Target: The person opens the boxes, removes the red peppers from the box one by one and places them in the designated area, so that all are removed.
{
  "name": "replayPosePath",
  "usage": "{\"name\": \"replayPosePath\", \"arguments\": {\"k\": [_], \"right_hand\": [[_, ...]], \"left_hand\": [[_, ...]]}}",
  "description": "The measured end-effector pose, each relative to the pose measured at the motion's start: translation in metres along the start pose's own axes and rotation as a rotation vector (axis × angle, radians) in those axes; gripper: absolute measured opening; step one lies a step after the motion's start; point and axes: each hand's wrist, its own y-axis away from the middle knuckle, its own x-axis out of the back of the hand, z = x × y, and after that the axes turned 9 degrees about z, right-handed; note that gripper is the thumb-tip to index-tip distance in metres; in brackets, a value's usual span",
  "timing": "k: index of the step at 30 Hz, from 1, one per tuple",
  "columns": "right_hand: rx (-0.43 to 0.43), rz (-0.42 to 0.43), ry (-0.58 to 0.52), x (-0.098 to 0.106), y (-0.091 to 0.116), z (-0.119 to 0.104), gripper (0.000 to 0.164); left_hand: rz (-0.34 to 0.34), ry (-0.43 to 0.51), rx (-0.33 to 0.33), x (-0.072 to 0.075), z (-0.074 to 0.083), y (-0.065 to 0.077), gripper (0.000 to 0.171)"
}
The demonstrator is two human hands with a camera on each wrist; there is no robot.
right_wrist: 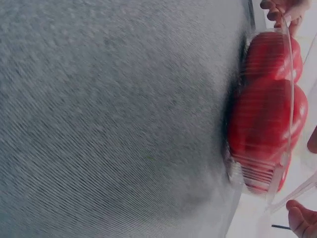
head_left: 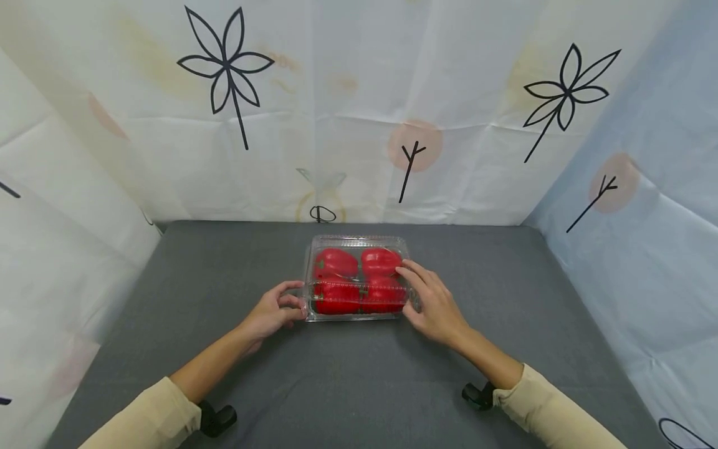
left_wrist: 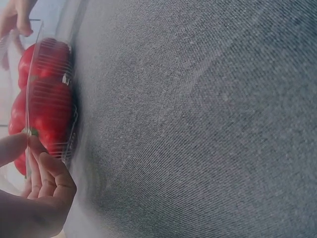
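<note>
Behind everything hangs creased, leaf-patterned cloth (head_left: 336,81). One grey, woven tabletop (head_left: 359,386) carries one clear, ribbed plastic box (head_left: 359,240) near the back. The left hand (head_left: 275,312) pinches its left edge; the right hand (head_left: 429,305) is at its right side, grip unclear. Inside sit four glossy, rounded red peppers (head_left: 336,296).

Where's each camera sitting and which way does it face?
Head: head-worn, facing forward and down at red bell peppers in a clear plastic container; left hand, right hand and sleeves show.
Left wrist: worn there, facing across gray cloth toward the container; left hand near, right hand beyond.
Right wrist: worn there, facing the container from the right; right hand near, left hand beyond.
Both wrist views share peppers, container and cloth.
</note>
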Motion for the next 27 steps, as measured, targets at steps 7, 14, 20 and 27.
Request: {"name": "replayPosePath", "arguments": {"k": [7, 14, 20, 27], "right_hand": [[0.028, 0.146, -0.037, 0.014, -0.015, 0.006, 0.053], [-0.081, 0.254, -0.178, 0.022, -0.032, 0.016, 0.045], [-0.193, 0.295, -0.308, 0.022, -0.042, 0.019, 0.046], [-0.171, 0.323, -0.337, 0.02, -0.053, 0.021, 0.051]], "left_hand": [[-0.038, -0.012, -0.012, 0.002, 0.0, -0.001, 0.071], [-0.106, -0.019, -0.02, 0.003, -0.002, 0.001, 0.079], [-0.137, -0.015, -0.012, 0.003, -0.002, 0.001, 0.076], [-0.123, -0.006, 0.021, 0.006, 0.0, 0.0, 0.067]]}}
